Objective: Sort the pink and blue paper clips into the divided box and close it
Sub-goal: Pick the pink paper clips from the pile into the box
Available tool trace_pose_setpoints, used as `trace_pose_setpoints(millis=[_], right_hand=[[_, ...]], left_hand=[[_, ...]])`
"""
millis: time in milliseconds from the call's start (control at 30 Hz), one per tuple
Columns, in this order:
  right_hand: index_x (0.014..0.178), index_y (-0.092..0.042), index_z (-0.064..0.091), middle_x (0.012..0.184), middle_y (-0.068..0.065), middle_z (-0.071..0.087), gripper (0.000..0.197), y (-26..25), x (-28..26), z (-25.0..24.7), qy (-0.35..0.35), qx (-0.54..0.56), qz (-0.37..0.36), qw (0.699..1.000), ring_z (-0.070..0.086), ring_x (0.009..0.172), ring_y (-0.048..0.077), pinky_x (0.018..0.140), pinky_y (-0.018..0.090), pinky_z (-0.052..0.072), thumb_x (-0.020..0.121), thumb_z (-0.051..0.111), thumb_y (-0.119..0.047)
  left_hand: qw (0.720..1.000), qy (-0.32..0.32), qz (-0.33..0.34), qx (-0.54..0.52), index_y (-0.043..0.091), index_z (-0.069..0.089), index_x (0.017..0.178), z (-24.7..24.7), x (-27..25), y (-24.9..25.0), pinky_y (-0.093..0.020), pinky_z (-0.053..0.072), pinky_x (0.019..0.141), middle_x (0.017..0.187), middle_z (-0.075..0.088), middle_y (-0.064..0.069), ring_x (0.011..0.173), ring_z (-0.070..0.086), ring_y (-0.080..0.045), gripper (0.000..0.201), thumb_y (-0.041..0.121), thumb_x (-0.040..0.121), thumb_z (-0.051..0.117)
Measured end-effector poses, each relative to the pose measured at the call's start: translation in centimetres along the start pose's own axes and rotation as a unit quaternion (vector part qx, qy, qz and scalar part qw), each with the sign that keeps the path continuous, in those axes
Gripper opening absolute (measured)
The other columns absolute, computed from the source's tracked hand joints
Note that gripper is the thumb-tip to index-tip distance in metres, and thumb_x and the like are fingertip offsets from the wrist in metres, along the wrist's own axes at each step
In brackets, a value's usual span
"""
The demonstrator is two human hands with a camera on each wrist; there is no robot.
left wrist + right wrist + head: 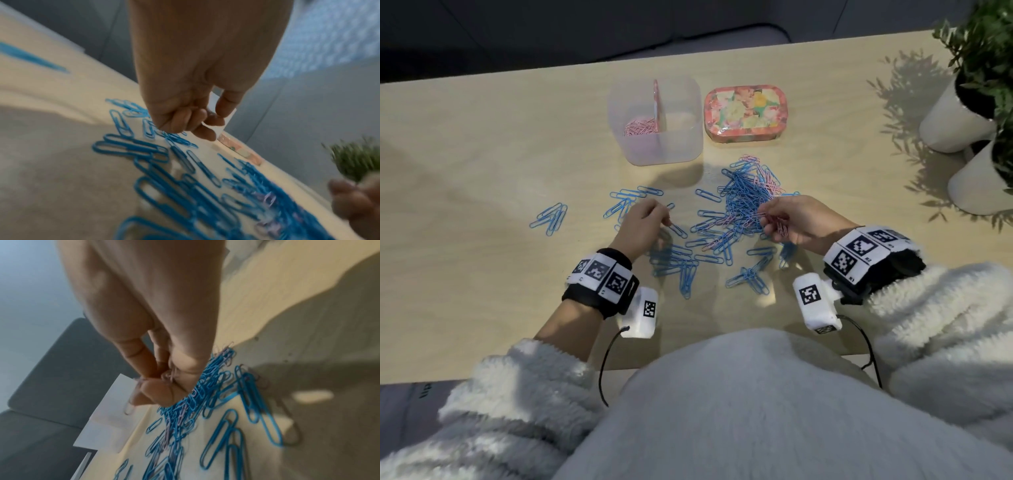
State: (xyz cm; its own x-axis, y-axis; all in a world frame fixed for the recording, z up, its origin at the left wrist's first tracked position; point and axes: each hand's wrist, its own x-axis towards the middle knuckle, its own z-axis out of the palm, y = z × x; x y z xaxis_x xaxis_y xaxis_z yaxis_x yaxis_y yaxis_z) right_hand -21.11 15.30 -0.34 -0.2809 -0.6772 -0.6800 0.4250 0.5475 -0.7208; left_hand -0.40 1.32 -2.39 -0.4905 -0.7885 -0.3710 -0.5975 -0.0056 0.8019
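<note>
Spanning the view, a pale wooden table (482, 154) fronts seemingly dark flooring (482, 34).

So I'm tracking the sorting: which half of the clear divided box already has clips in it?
The left half of the clear plastic divided box, left of its upright divider, holds a heap of pink paper clips; the right half looks empty.

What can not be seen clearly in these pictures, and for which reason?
- Left hand: whether it holds a clip; the head view is too small, the left wrist view blurred.
- Right hand: how many pink clips it grips; the curled fingers hide them in both views.
- Divided box: the bottom of its right compartment, veiled by the frosted wall.
- Plant pots: cut off by the head view's right edge.
</note>
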Motion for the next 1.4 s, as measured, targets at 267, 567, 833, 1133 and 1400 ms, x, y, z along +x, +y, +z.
trace_pose_setpoints(millis=[267, 567, 833, 1133, 1400], right_hand=[[0.068, -0.008, 0.05, 0.061, 0.008, 0.051, 0.027, -0.1, 0.0, 0.8, 0.003, 0.011, 0.029, 1.0, 0.048, 0.034, 0.01, 0.037, 0.016, 0.037, 0.093, 0.041, -0.005], [0.085, -0.007, 0.055, 0.074, 0.011, 0.062, 0.017, 0.1, -0.2, 1.9, -0.049, -0.052, 0.01, 0.997, 0.057, 0.045, 0.011, 0.037, 0.018, 0.036, 0.091, 0.042, 0.004], [0.096, -0.022, 0.066, 0.09, 0.001, 0.062, 0.013, 0.5, 2.4, 4.3, 0.043, -0.641, -0.243, 0.727, 0.057, 0.095, 0.023, 0.077, 0.033, 0.04, 0.085, 0.059, -0.025], [0.076, -0.013, 0.055, 0.073, 0.003, 0.059, 0.009, 0.9, 2.9, 1.4, 0.07, -0.476, -0.204, 0.853, 0.054, 0.069, 0.016, 0.062, 0.027, 0.04, 0.085, 0.056, -0.013], [0.079, -0.016, 0.058, 0.057, -0.004, 0.05, 0.015, 1.2, 1.7, 1.6, 0.027, -0.323, -0.188, 0.927, 0.044, 0.039, -0.001, 0.043, 0.015, 0.035, 0.084, 0.054, -0.002]], left_hand=[[0.977, -0.143, -0.076, -0.138, 0.018, 0.056, 0.08, 1.7, -0.2, 1.8, -0.013, 0.033, 0.04, 0.065, 0.053, 0.0, 0.042, 0.046, -0.003, 0.029, 0.004, 0.094, 0.034], [0.941, -0.096, 0.136, 0.294, 0.015, 0.062, 0.091, 3.9, -0.4, 1.5, -0.027, 0.034, 0.067, 0.073, 0.049, 0.004, 0.075, 0.049, -0.019, 0.009, 0.018, 0.084, 0.058], [0.943, -0.047, 0.126, 0.303, 0.016, 0.061, 0.092, 2.3, -0.3, 0.6, -0.028, 0.035, 0.066, 0.07, 0.047, 0.003, 0.074, 0.048, -0.019, 0.008, 0.02, 0.086, 0.056], [0.93, -0.139, 0.133, 0.312, 0.01, 0.059, 0.084, 4.3, -1.0, 0.4, -0.031, 0.04, 0.072, 0.087, 0.057, -0.006, 0.09, 0.058, -0.029, 0.011, 0.021, 0.083, 0.061], [0.974, -0.102, 0.105, 0.172, 0.011, 0.051, 0.087, 2.2, -0.8, 0.2, -0.015, 0.034, 0.06, 0.074, 0.049, 0.005, 0.068, 0.046, -0.008, 0.008, 0.018, 0.092, 0.051]])
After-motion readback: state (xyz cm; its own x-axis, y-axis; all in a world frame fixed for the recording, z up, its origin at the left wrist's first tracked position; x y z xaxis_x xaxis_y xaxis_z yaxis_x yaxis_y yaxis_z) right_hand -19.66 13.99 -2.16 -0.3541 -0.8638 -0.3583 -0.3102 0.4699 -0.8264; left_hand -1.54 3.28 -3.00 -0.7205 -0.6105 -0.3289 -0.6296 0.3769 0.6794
